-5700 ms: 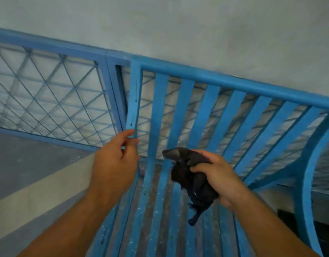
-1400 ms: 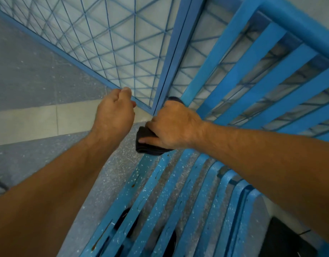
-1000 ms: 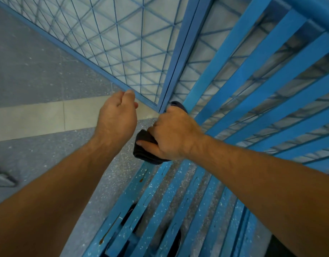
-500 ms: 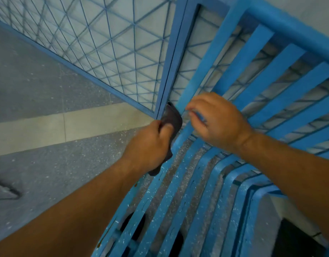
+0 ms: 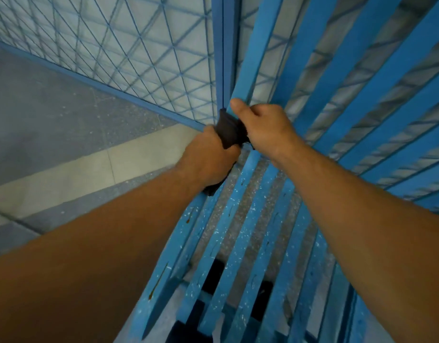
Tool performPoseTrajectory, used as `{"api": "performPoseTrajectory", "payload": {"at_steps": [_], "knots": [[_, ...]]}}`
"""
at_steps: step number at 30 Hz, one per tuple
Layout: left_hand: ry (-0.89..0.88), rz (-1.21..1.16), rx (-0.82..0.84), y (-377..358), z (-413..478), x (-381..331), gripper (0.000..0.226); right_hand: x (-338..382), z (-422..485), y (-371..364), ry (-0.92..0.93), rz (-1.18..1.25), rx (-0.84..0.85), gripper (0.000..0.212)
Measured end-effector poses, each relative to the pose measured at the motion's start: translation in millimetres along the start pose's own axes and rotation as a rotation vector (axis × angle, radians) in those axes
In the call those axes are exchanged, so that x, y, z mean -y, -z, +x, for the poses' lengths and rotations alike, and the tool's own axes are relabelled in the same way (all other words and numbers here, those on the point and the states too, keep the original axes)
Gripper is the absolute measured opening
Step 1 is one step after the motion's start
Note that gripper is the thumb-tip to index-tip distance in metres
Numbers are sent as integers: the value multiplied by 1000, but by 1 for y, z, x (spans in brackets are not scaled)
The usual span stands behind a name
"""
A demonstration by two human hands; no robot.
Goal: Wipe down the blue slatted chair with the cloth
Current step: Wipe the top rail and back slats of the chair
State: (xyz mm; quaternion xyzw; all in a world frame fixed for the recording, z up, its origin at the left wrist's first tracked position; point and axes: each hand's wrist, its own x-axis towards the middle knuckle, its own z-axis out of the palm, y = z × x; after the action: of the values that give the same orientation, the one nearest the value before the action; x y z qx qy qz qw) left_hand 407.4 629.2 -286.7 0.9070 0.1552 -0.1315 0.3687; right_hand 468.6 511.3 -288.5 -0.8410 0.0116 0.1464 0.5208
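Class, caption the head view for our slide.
Left hand grips the dark cloth on the blue slatted chair; right hand touches it.

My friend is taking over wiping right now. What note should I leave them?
Left hand: grips the dark cloth.
Right hand: curled on the left back slat, thumb up along it, touching the cloth's top.
Cloth: bunched around that slat's base, where the back of the blue chair meets its seat.
Done: cannot tell which slats are wiped.
Left: the seat slats show white specks; wipe those and the other back slats.
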Motion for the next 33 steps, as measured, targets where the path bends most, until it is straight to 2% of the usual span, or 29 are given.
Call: {"api": "performPoseTrajectory", "payload": {"at_steps": [3,5,7,11,12,14,16,17,19,22,25,29,31,33], "knots": [[-153,134,-205,-15,-13,-6,50,8,-1,1,-72,70,59,39],[-141,138,-242,-18,-27,-1,45,10,-3,2,-80,67,76,39],[-15,97,-152,-15,-31,9,33,8,-5,0,-90,82,105,39],[214,130,137,8,-8,4,41,11,-4,3,-85,77,93,38],[241,146,138,7,-5,0,38,13,-3,7,-85,43,114,37],[191,144,-46,-7,-21,-1,32,17,-4,14,-77,-19,159,35],[16,222,-281,-22,-47,6,32,17,-3,16,-78,-20,161,33],[-58,250,-306,-25,-55,12,35,18,-5,13,-82,-2,143,34],[-41,207,-192,-19,-58,26,36,18,-10,0,-65,11,102,42],[123,191,-21,-7,-45,31,37,12,-20,-14,-120,-21,95,50],[156,165,-57,-8,-38,23,35,1,-26,-19,-114,-60,124,48],[1,277,-254,-21,-64,31,32,-2,-25,-20,-24,-169,97,45],[-30,262,-202,-20,-74,44,31,-5,-22,-24,-42,-132,118,50],[42,163,-37,-8,-70,48,34,-4,-25,-27,-60,-70,103,51]]}}
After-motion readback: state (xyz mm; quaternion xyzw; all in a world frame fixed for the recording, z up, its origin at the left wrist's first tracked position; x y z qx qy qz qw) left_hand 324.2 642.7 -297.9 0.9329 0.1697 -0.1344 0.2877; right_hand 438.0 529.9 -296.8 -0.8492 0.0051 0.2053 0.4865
